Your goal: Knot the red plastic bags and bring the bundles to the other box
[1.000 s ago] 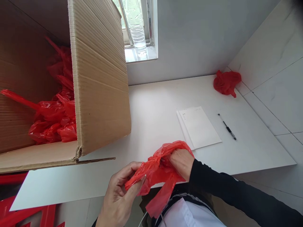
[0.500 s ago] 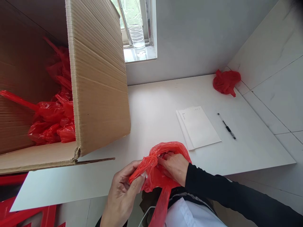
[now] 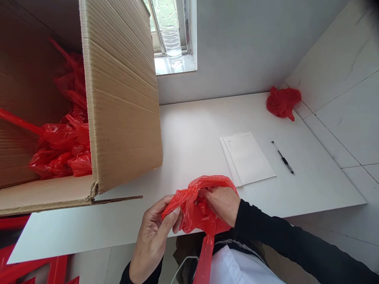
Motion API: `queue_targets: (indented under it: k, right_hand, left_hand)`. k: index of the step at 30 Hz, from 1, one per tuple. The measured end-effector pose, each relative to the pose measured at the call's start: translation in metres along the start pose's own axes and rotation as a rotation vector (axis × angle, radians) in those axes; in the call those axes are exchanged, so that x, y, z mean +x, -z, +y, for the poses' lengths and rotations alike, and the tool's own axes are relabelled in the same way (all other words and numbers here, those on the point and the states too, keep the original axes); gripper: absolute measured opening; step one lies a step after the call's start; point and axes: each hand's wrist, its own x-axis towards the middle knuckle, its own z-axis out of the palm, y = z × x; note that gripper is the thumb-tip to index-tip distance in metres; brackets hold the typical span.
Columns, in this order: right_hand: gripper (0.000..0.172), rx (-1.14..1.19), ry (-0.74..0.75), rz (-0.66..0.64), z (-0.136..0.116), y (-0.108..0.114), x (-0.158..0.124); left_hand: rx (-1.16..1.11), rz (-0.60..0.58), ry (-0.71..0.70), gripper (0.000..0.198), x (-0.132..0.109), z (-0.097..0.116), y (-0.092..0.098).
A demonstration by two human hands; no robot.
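Both hands are on one red plastic bag (image 3: pixel 197 211), held right at the near edge of the white table (image 3: pixel 192 130), just above the person's lap; the left hand (image 3: pixel 154 232) has thumb and fingers pinched together on a twisted end of it, and the right hand (image 3: pixel 223 203) is closed on the bunched-up middle with its fingertips tucked into the folds; a loose strip of the bag hangs down between the arms over the white top the person is wearing. The big container here is the cardboard box (image 3: pixel 118 98) on the left side of the table, open mouth facing the camera; inside it is a heap of crumpled red bags (image 3: pixel 63 146), piled against the right wall, with a couple twisted into long thin tails that stick out to the left; can't tell how deep the heap goes. Further out on the table there's a sheet of white paper (image 3: pixel 247 157) with a black pen (image 3: pixel 282 157) lying just beside it on the right, not touching; another crumpled red bag (image 3: pixel 282 102) sits alone in the far right corner against the tiled wall, well apart from everything else; a clear plastic bottle (image 3: pixel 170 31) stands upright on the windowsill behind the box.
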Motion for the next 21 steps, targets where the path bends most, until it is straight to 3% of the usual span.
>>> queue_targets:
  k: [6, 13, 17, 21]
  right_hand:
    - [0.024, -0.058, -0.043, -0.047, 0.004, 0.006, -0.004]
    - [0.026, -0.121, -0.133, -0.12, 0.017, 0.017, -0.014]
    - [0.036, -0.109, -0.041, -0.163, 0.017, 0.02, -0.021]
    - [0.033, -0.067, 0.074, -0.201, 0.017, 0.03, -0.033]
  left_hand:
    - [-0.024, 0.027, 0.005, 0.031, 0.001, 0.005, -0.001]
    - [-0.012, 0.018, 0.002, 0.031, 0.004, 0.004, -0.001]
    - [-0.008, -0.039, 0.0, 0.031, 0.006, 0.004, -0.001]
    - [-0.048, 0.058, -0.017, 0.031, 0.005, 0.003, -0.004]
